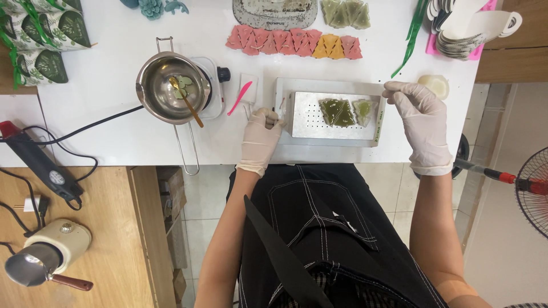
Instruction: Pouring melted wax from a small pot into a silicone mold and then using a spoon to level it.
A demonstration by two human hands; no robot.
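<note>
A metal tray-like block with a perforated top [311,121] lies on the white table in front of me. Three triangular pieces rest on it, two dark green [337,112] and one pale green [363,110]. My left hand [261,136], in a white glove, is closed at the block's left end on a small thin tool whose kind I cannot make out. My right hand [421,117], also gloved, rests its fingertips on the block's top right corner.
A steel pot with a spoon [173,90] sits on a small electric hotplate [216,85] to the left, beside a pink spatula [239,98]. A row of pink and orange triangles [294,43] lies further back. Green printed cartons [43,40] stand far left. A fan [534,188] stands at right.
</note>
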